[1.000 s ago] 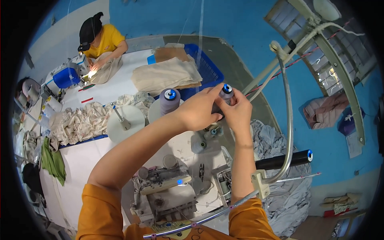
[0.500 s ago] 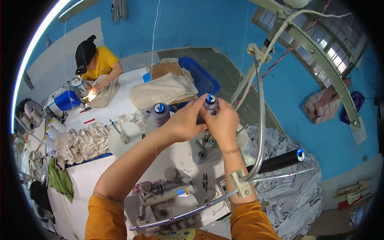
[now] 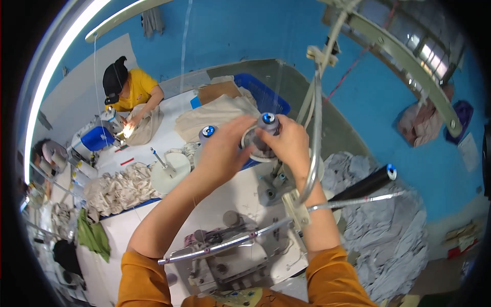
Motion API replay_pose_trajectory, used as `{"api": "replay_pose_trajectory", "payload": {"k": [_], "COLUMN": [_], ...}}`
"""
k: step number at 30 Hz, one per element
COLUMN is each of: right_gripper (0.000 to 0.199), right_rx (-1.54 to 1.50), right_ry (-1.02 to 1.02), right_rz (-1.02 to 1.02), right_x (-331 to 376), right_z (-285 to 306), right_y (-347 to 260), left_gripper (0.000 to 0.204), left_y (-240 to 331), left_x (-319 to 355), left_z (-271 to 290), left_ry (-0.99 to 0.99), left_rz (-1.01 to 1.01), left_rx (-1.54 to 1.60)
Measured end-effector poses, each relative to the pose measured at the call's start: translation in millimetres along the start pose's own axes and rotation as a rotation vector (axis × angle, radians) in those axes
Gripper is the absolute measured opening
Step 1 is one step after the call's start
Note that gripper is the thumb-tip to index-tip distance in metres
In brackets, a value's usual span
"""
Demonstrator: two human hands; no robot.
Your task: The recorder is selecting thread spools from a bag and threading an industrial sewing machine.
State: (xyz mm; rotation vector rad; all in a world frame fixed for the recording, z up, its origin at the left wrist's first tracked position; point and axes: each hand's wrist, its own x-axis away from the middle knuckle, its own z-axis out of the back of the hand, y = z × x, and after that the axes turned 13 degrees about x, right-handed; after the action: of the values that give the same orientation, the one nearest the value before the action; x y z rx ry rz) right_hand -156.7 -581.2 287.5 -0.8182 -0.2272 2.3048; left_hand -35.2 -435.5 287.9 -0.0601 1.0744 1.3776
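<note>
My right hand (image 3: 289,146) grips a greyish-purple thread cone (image 3: 269,124) with a blue top label, thumb across its front, above a thread stand. Just left of it is my left hand (image 3: 222,151), blurred, fingers stretched out and thumb apart, with nothing visible in it. Partly behind that hand stands a second cone (image 3: 207,134) with the same blue top. Below both hands lies a sewing machine (image 3: 225,266) on a pale table. A bare spindle rises from a round cream stand plate (image 3: 176,176) to the left.
A bent metal thread-guide rail (image 3: 230,244) crosses in front of my forearms. To the right are a black thread cone (image 3: 363,185) and a heap of grey fabric (image 3: 383,235). A co-worker (image 3: 135,89) sews at the far left. Beige cloth (image 3: 215,115) and a blue basket (image 3: 263,94) lie beyond.
My left hand has drawn away from the cone, moving left and opening. My right hand keeps hold of the cone. The whole view has shifted slightly.
</note>
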Motion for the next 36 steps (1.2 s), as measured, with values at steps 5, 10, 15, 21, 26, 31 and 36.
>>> {"api": "replay_pose_trajectory", "payload": {"k": [5, 10, 15, 21, 26, 31, 36], "right_gripper": [0.062, 0.057, 0.035, 0.070, 0.084, 0.089, 0.086], "right_rx": [-0.066, -0.601, -1.418, -1.794, -1.713, -1.709, -1.780], "right_ry": [0.068, 0.059, -0.165, -0.337, -0.386, -0.335, -0.264], "right_rz": [-0.037, -0.233, -0.419, -0.328, -0.180, -0.162, -0.105], "right_x": [14.5, 53.7, 132.1, 162.0, 163.5, 164.6, 172.1], "right_z": [6.8, 10.2, 24.5, 28.3, 23.4, 25.1, 12.5], "right_y": [0.1, 13.5, -12.9, -30.8, -38.8, -55.1, -87.0], "left_gripper": [0.059, 0.073, 0.073, 0.066, 0.021, 0.022, 0.032], "left_y": [2.9, -11.6, -22.2, -5.7, 54.8, 88.1, 85.9], "left_x": [44.2, 75.0, 92.9, 104.6, 95.7, 101.0, 115.2], "left_z": [46.5, 46.1, 47.9, 38.4, 51.8, 49.0, 27.6], "left_ry": [0.035, -0.141, -0.315, -0.237, -0.010, -0.080, -0.221], "left_rz": [-0.034, 0.436, 0.321, 0.309, 0.172, 0.323, 0.760], "left_rx": [-0.202, -0.321, -0.502, -0.530, -0.329, 0.160, 0.272]}}
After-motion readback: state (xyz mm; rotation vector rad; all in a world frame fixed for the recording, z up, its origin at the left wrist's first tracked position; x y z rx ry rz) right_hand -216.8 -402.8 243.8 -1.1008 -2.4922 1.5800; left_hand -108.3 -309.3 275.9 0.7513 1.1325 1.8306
